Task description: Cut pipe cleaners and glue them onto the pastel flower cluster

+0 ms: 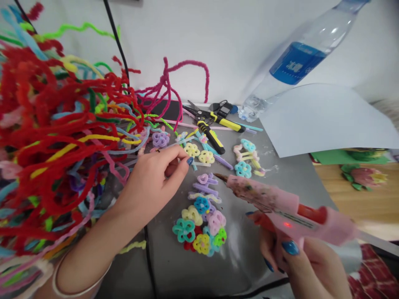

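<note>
My right hand [314,265] is wrapped around the handle of a pink hot glue gun [268,197]. Its stained nozzle points left, with a red light on the body and a glue stick [377,243] out the back. Just left of the nozzle tip lies a bundle of lilac pipe cleaner pieces [205,189], above a cluster of colourful pipe cleaner flowers [202,243]. My left hand [152,176] is closed in a pinch beside two pale yellow pipe cleaner flowers [199,153]. What sits between its fingertips, if anything, is too small to make out.
A large heap of mostly red pipe cleaners [68,137] fills the left side. Yellow-black pliers [212,137] lie behind the flowers. A blue flower piece [243,169] rests on the right. A water bottle [296,62] leans at the wall by white paper [327,120].
</note>
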The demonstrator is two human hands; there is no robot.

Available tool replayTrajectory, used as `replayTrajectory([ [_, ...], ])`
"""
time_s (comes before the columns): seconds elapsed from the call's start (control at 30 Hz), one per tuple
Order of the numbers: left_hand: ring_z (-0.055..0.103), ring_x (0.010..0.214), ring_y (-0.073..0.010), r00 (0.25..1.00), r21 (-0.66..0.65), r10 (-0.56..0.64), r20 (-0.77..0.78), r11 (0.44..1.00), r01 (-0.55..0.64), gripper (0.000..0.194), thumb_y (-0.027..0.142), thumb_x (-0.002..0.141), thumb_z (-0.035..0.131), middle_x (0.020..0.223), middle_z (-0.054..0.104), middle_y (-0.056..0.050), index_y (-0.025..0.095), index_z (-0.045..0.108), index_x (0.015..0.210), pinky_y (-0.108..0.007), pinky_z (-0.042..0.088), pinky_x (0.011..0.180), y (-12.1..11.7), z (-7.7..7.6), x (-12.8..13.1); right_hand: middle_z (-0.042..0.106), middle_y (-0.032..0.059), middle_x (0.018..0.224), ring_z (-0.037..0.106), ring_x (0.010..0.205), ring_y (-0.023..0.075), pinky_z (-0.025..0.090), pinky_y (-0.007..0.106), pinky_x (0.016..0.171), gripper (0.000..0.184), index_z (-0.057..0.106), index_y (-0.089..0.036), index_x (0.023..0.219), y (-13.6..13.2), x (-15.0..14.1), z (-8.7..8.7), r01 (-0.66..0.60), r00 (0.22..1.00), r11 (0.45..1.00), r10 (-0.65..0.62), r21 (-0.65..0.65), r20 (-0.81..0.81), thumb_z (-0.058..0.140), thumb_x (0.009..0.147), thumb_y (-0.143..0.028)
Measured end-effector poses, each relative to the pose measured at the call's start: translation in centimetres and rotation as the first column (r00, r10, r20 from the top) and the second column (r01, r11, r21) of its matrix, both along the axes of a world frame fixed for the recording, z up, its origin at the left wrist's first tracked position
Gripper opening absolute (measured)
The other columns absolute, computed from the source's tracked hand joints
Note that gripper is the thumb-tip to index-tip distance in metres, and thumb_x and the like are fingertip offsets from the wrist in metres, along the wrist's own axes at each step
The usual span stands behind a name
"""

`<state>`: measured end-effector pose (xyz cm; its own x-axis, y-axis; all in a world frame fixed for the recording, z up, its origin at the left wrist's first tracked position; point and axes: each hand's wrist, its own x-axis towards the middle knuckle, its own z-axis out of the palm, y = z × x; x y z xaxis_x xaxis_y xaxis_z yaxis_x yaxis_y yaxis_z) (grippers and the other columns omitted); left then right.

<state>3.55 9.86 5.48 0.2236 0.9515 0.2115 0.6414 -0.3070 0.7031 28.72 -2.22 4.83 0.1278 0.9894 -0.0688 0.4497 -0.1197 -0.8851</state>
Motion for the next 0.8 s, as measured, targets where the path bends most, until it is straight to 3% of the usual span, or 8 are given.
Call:
replayTrajectory([
  [0.07,0.062,0.059,-0.0131,1.0,-0.004,-0.003,0.006,1.0,0.003,0.021,0.026,0.096,0.052,0.071,0.073,0.002,0.02,0.07,0.088,-0.025,0.045,0.063,0.0,0.0,0.0,0.052,0.0005,0.048,0.043,0.043,0.0136,0.031,0.027,0.042,0.058,0.049,-0.023,0.057,0.2,-0.3,-0.1,0.083,0.989,0.996,-0.084,-0.013,-0.124,0.053,0.098,-0.064],
  [0.17,0.061,0.059,-0.0129,1.0,-0.003,-0.007,0.019,1.0,0.007,0.021,0.026,0.096,0.051,0.071,0.073,0.002,0.02,0.069,0.088,-0.025,0.045,0.062,0.1,0.1,-0.1,0.05,-0.0021,0.046,0.039,0.037,0.0139,0.027,0.027,0.038,0.049,0.066,-0.025,0.084,0.7,0.1,-0.3,0.191,0.928,0.979,-0.203,-0.069,-0.313,0.049,0.097,-0.068],
  [0.23,0.061,0.059,-0.0128,1.0,-0.005,-0.007,0.026,1.0,0.007,0.02,0.025,0.096,0.051,0.071,0.071,0.002,0.02,0.069,0.089,-0.024,0.045,0.061,0.1,0.1,-0.2,0.051,-0.0025,0.045,0.036,0.033,0.0136,0.023,0.027,0.034,0.05,0.068,-0.025,0.096,1.2,1.2,-0.4,0.277,0.872,0.953,-0.302,-0.122,-0.385,0.048,0.096,-0.07],
  [0.33,0.057,0.056,-0.0123,0.999,-0.025,-0.009,0.046,1.0,0.01,0.02,0.025,0.096,0.05,0.067,0.067,0.003,0.02,0.068,0.09,-0.023,0.043,0.056,0.3,0.1,-0.2,0.057,0.0001,0.051,0.039,0.033,0.0122,0.024,0.027,0.033,0.046,0.066,-0.025,0.092,1.7,4.0,-0.4,0.429,0.782,0.883,-0.469,-0.191,-0.41,0.054,0.094,-0.069],
  [0.4,0.056,0.055,-0.0122,0.998,-0.046,-0.011,0.061,0.999,0.014,0.019,0.025,0.096,0.05,0.066,0.064,0.003,0.02,0.067,0.092,-0.022,0.042,0.054,0.3,0.2,-0.2,0.061,0.0017,0.056,0.046,0.037,0.014,0.031,0.029,0.036,0.041,0.066,-0.026,0.091,1.6,6.2,-0.3,0.481,0.744,0.843,-0.538,-0.242,-0.396,0.061,0.092,-0.066],
  [0.47,0.055,0.056,-0.012,0.997,-0.057,-0.009,0.073,0.998,0.013,0.017,0.026,0.096,0.05,0.065,0.061,0.004,0.02,0.066,0.093,-0.021,0.042,0.053,0.4,0.3,-0.3,0.066,0.0042,0.063,0.054,0.044,0.0162,0.036,0.031,0.039,0.038,0.067,-0.027,0.089,1.3,8.1,-0.3,0.5,0.707,0.811,-0.585,-0.305,-0.396,0.065,0.091,-0.065],
  [0.7,0.05,0.054,-0.0114,0.993,-0.071,0.021,0.112,0.997,-0.013,0.008,0.024,0.094,0.052,0.063,0.051,0.006,0.022,0.06,0.094,-0.02,0.037,0.051,0.5,0.2,-0.3,0.059,0.0039,0.057,0.047,0.038,0.008,0.032,0.028,0.039,0.046,0.069,-0.021,0.072,1.9,12.1,-0.7,0.434,0.587,0.773,-0.632,-0.463,-0.506,0.069,0.09,-0.064],
  [0.8,0.051,0.054,-0.012,0.994,-0.08,0.031,0.102,0.997,-0.022,0.007,0.026,0.094,0.053,0.066,0.058,0.005,0.022,0.059,0.093,-0.021,0.037,0.053,0.6,0.1,-0.4,0.056,0.0023,0.052,0.045,0.035,0.0063,0.024,0.026,0.039,0.051,0.067,-0.02,0.07,2.6,12.6,-1.1,0.401,0.616,0.783,-0.614,-0.475,-0.494,0.062,0.094,-0.065],
])
